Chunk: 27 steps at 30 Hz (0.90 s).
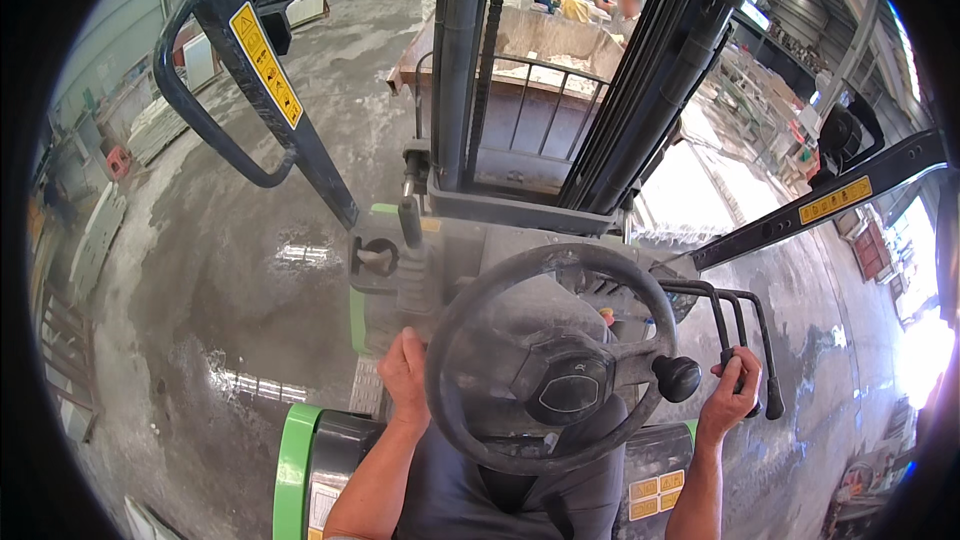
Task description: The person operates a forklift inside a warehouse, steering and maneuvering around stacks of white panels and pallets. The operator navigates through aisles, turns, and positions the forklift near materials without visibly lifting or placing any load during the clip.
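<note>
Steering step: left hand (403, 368) gripping wheel (452, 340) at nine o'clock, right hand (735, 385) closed on lever (733, 340); next likely needs gentle lever pull.

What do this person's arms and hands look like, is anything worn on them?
Both forearms come up from the lower edge bare: no sleeves reach into view. The left hand and the right hand wear no gloves, and no watch, ring or band shows on either wrist or hand. Between the arms lies dark grey clothing over the person's lap.
</note>
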Each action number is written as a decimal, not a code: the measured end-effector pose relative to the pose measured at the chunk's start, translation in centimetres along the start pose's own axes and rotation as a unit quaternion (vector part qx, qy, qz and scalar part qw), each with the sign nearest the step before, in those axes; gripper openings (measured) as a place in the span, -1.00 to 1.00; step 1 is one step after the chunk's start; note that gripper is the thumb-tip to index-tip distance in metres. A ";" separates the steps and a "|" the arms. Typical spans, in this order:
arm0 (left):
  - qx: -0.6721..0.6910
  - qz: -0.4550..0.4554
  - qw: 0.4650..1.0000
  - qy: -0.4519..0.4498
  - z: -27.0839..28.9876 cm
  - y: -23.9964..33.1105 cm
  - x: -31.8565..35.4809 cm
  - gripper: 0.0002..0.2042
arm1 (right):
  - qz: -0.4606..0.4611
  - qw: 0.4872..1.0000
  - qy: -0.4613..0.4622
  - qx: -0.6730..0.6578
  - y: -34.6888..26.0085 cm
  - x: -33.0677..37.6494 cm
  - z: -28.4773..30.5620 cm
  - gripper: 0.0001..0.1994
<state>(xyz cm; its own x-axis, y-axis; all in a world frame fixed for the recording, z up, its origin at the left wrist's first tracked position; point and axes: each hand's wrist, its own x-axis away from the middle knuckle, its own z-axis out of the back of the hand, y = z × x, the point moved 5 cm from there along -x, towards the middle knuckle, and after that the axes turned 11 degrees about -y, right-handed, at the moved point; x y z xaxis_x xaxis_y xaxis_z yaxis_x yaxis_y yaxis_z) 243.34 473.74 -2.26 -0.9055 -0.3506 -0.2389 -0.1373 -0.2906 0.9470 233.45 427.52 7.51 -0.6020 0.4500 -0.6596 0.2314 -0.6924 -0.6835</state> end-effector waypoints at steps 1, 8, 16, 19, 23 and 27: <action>0.013 -0.001 1.000 0.001 0.0 -0.1 0.1 -0.56 | 0.007 1.000 -0.001 0.000 -0.1 0.0 0.0 -0.85; -0.049 -0.034 0.997 -0.048 0.3 2.9 -2.6 -0.57 | 0.019 1.000 0.004 -0.013 -0.7 -0.1 -0.1 -0.84; -0.083 -0.050 0.990 -0.107 -0.3 4.2 -6.4 -0.56 | 0.021 1.000 -0.010 -0.006 -0.3 -0.5 -0.7 -0.85; -0.054 -0.083 0.992 -0.077 -0.4 3.7 -6.3 -0.56 | 0.023 1.000 -0.003 -0.016 -0.1 -0.6 -1.0 -0.87; -0.040 -0.062 0.993 -0.088 -0.9 2.5 -6.8 -0.56 | 0.056 0.998 -0.016 0.007 -0.3 -0.5 -1.5 -0.88; -0.072 -0.064 0.991 -0.089 -1.2 2.1 -7.3 -0.57 | 0.047 0.999 -0.024 0.007 -0.1 -0.7 -2.0 -0.89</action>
<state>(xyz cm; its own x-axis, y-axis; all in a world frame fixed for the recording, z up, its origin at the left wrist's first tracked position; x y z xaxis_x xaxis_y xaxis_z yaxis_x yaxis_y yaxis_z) 250.14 474.66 1.27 -0.9426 -0.1440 -0.3014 -0.2087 -0.4508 0.8679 235.40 428.45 7.41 -0.6133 0.3553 -0.7054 0.2783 -0.7386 -0.6140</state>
